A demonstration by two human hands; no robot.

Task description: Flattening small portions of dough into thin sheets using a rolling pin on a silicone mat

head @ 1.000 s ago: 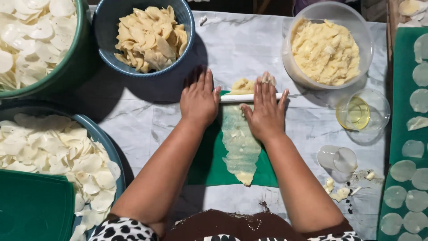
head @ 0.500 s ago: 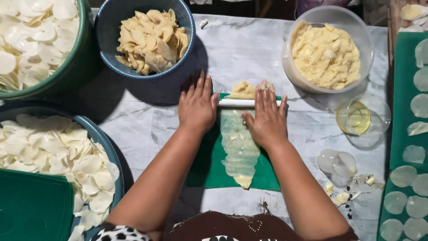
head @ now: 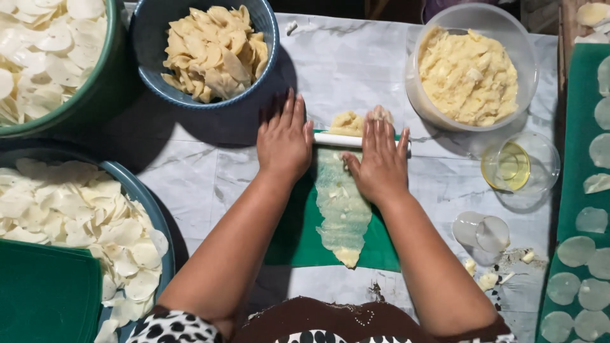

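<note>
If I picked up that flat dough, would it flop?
Probably. The flat dough looks very thin under the white roller, so it would likely droop or tear. It may also cling to the green mat.

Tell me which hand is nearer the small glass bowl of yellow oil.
Right. The right hand presses the white rolling pin just left of the glass bowl; the left hand lies farther left, beyond the dough strip.

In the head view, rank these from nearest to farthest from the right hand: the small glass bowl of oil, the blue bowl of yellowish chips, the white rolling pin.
Measured from the right hand:
1. White rolling pin: under the hand's fingers, touching.
2. Small glass bowl of oil: off to the hand's right, apart.
3. Blue bowl of yellowish chips: up and left, beyond the left hand.
</note>
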